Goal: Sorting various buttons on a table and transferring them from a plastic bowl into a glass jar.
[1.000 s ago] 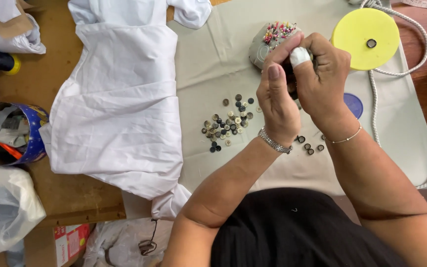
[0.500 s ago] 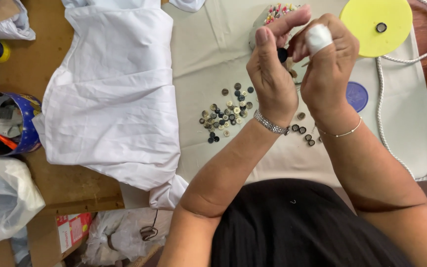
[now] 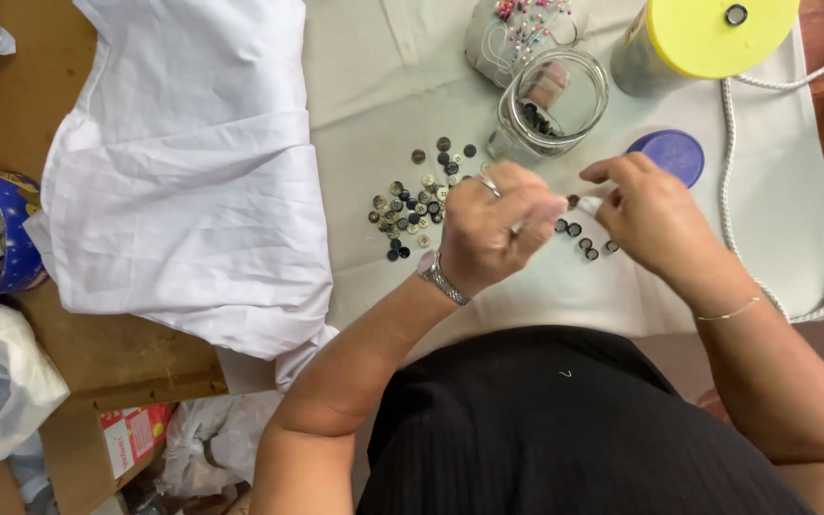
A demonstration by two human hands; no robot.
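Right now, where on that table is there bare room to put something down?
Bare cloth lies between the white shirt and the pincushion, and right of the purple lid, inside the cord. It is crowded around the buttons, jar and both hands.

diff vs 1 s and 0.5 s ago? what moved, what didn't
Both hands came down from in front of the pincushion toward the body: left hand and right hand now meet low over the cloth, uncovering the glass jar. What they pinch is too small to tell. Button pile, white shirt, purple lid unchanged.
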